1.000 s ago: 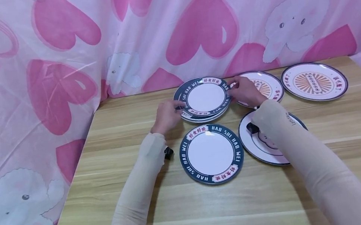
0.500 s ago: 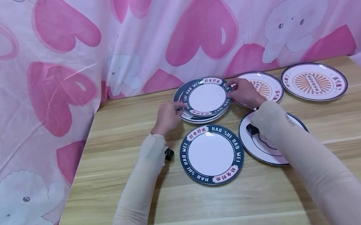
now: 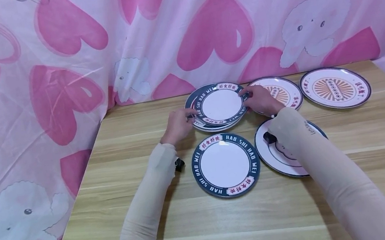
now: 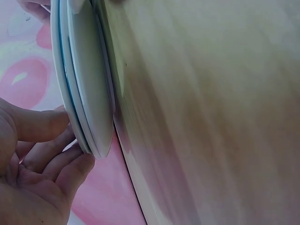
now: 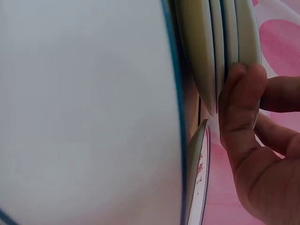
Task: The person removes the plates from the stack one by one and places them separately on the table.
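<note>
The left hand (image 3: 178, 125) and right hand (image 3: 261, 99) pinched their grip on both sides of the plate stack (image 3: 216, 127); uneven lifting could have slid the crooked blue-rimmed top plate (image 3: 222, 104) off.

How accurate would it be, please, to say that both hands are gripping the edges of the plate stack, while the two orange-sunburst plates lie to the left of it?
One detail is wrong: the head view shows the two orange-sunburst plates to the right of the plate stack. The left hand and right hand do grip its edges.
</note>
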`<state>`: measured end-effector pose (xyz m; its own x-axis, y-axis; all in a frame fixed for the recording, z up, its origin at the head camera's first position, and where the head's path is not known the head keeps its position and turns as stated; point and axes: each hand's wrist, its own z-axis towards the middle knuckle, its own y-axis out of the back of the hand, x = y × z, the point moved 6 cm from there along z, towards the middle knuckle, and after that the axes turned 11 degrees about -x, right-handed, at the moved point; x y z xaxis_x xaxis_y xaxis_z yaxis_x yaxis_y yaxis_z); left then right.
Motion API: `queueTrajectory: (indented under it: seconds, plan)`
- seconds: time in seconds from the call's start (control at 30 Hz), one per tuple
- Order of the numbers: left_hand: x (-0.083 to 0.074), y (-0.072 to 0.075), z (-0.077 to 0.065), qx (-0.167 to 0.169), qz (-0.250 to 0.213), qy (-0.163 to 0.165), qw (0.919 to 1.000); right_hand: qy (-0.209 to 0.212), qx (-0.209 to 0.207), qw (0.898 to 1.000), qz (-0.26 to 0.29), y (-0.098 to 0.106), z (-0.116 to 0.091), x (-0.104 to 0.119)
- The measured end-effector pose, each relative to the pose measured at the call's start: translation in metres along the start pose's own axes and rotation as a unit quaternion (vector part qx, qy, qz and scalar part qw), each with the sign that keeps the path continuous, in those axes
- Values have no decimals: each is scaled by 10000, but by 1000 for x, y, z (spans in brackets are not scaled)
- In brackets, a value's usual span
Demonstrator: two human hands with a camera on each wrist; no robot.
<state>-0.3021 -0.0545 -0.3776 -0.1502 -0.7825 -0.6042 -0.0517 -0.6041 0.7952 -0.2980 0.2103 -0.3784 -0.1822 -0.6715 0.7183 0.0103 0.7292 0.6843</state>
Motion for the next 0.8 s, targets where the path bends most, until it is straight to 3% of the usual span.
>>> queueTrajectory:
  seconds: [0.23,0.53,0.8]
  plan:
    - [4,1,0,-146,-39,105,9998,-37,-157,9994,314,4,0,-1]
    - [6,3,-2,-82,55,165,9998,-391,-110,9943,986,5,-5,-7]
    - [3,3,-2,-163,-42,106,9998,-350,-189,9944,981,18,-4,-9]
